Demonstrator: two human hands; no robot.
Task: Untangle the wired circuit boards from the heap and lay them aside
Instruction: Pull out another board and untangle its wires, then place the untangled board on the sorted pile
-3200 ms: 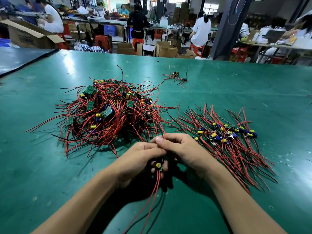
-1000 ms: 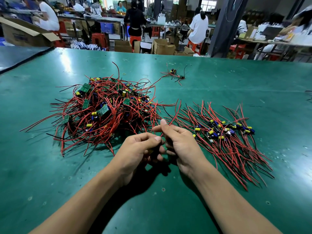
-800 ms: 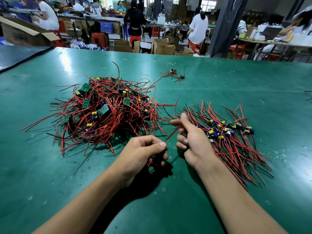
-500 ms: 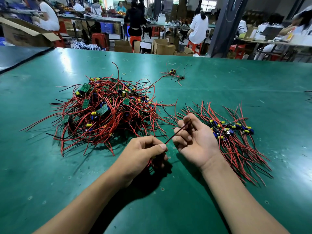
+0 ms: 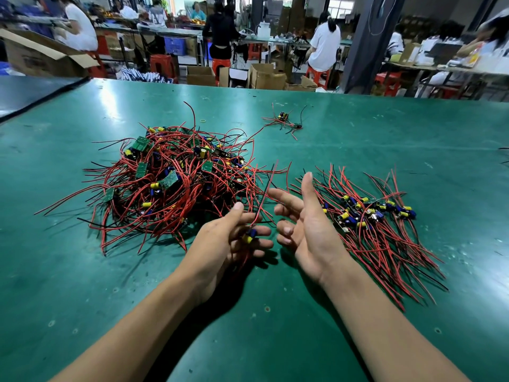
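A tangled heap (image 5: 170, 183) of small green circuit boards with red and black wires lies left of centre on the green table (image 5: 385, 128). To its right, a sorted pile (image 5: 369, 216) of boards lies with wires fanned out. My left hand (image 5: 225, 244) holds one wired circuit board (image 5: 249, 236) with a yellow and blue part; its red wire rises up past my thumb. My right hand (image 5: 305, 227) hovers just right of it, palm turned inward, fingers spread and holding nothing.
A lone wired board (image 5: 283, 121) lies farther back near the table's middle. A small rubber band (image 5: 203, 120) sits behind the heap. Beyond the far edge are cardboard boxes (image 5: 265, 77), stools and seated people at other benches.
My right hand slid along the red wire, let it go and opened. My left hand kept the board and loosened its fingers, so the yellow and blue part now shows.
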